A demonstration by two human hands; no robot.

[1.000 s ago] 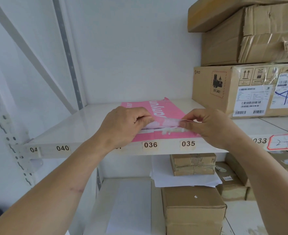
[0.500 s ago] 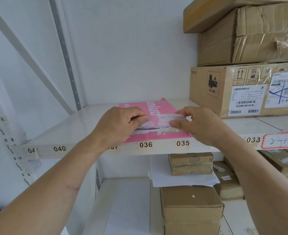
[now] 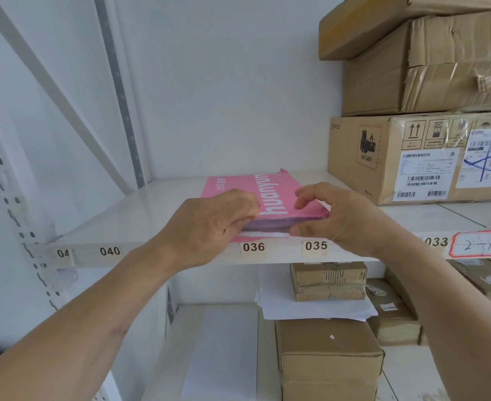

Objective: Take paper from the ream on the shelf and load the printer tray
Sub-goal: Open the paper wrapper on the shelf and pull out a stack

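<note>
Now pink-wrapped ream [image 3: 270, 198], flap lifted.

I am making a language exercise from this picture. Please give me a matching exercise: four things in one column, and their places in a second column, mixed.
Things:
1. pink ream
2. left hand
3. labelled carton
4. loose white sheets

Places:
A. lower shelf, under a small box
B. at the ream's near left corner
C. upper shelf, right of the ream
D. upper shelf, above labels 036 and 035

Pairs: 1-D, 2-B, 3-C, 4-A
</note>
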